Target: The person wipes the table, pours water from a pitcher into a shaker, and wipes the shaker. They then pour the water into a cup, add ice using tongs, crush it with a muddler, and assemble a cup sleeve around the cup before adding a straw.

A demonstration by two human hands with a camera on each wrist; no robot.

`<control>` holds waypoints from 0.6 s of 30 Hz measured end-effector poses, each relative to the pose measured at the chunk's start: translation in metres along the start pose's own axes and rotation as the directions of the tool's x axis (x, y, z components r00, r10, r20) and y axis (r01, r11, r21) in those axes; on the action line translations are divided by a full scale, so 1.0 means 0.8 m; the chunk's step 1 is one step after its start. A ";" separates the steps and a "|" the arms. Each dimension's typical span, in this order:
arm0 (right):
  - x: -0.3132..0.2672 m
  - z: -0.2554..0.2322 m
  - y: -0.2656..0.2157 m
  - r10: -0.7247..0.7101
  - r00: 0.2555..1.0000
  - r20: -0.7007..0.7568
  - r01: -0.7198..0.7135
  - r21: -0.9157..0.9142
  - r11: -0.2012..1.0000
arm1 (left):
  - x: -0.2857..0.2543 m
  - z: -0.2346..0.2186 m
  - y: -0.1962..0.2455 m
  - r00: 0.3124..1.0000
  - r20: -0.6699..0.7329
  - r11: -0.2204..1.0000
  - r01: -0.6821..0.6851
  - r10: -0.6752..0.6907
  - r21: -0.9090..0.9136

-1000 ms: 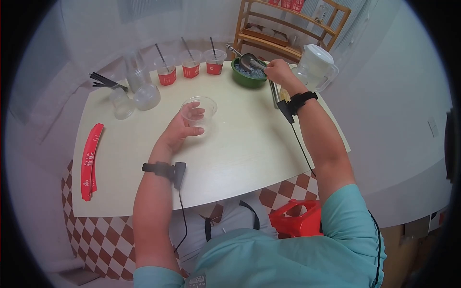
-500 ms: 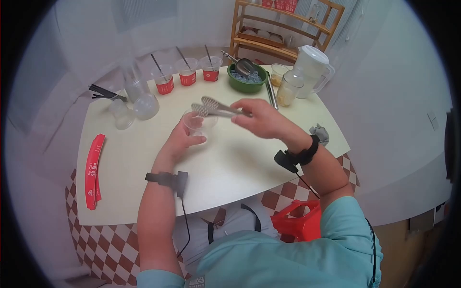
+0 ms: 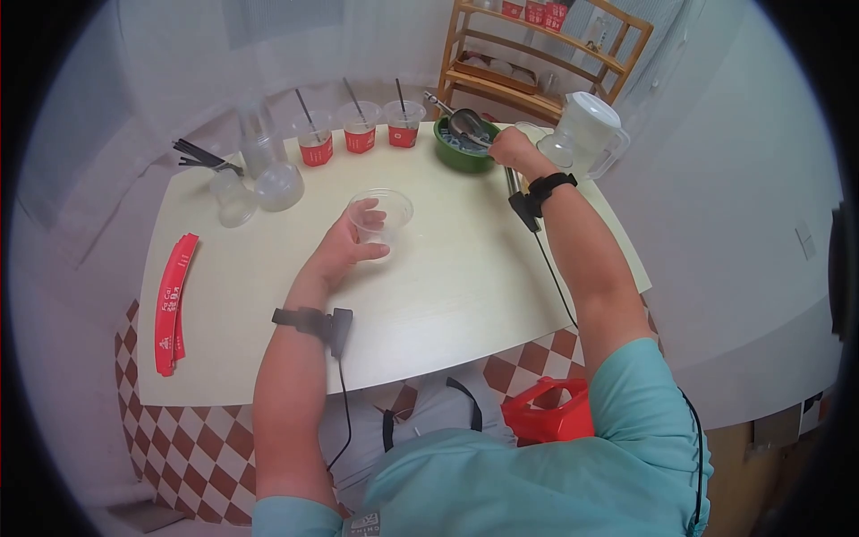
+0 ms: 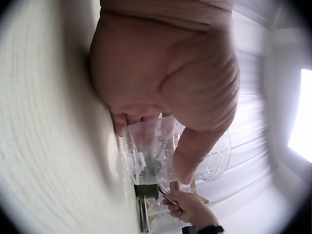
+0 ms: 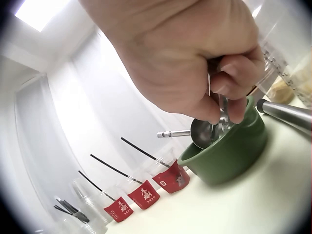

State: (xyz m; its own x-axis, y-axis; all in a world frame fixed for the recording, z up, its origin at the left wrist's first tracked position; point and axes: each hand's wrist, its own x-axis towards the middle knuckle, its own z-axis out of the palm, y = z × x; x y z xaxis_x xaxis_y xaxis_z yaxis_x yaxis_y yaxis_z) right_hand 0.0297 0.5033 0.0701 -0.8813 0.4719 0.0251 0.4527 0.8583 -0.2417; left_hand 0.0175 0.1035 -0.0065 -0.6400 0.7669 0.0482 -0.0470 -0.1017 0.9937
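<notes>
One clear plastic cup is upright near the middle of the pale table, with the fingers and thumb of my left hand curled round its side. With my right hand I pinch metal tongs that reach down into the green bowl of ice, beside the metal scoop, while three red-sleeved cups with black straws stand to the bowl's left.

We log: cream worktop; green bowl, far edge. Red sleeves, white print; black straws. Left edge: red strips, white lettering. We tag floor brown-and-white diamonds, shirt teal.
</notes>
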 end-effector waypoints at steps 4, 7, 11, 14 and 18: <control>0.008 0.013 0.007 -0.038 0.991 -0.129 0.035 -0.026 0.999 | 0.001 0.001 0.001 1.000 -0.007 1.000 0.013 -0.013 0.022; -0.004 0.007 0.006 -0.014 0.992 -0.123 0.030 0.132 0.991 | 0.001 -0.001 -0.002 1.000 -0.005 1.000 -0.004 0.004 0.024; -0.011 0.003 0.011 0.047 0.983 -0.176 0.012 0.320 0.947 | 0.002 0.000 -0.002 1.000 -0.004 1.000 0.006 -0.006 0.008; -0.034 -0.020 0.001 -0.016 0.990 -0.138 0.074 0.426 0.902 | 0.001 -0.001 0.000 1.000 -0.007 1.000 0.006 -0.006 0.013; -0.151 -0.067 -0.071 -0.229 0.972 -0.055 0.220 0.553 0.803 | 0.001 0.000 0.000 1.000 -0.009 1.000 0.012 -0.012 0.000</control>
State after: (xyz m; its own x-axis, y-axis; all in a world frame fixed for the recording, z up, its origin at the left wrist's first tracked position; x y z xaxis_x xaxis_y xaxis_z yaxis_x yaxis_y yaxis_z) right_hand 0.1177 0.4080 0.1326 -0.9525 0.2737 0.1334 0.0945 0.6821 -0.7251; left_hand 0.0175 0.1040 -0.0065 -0.6464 0.7622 0.0356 -0.0545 -0.0926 0.9942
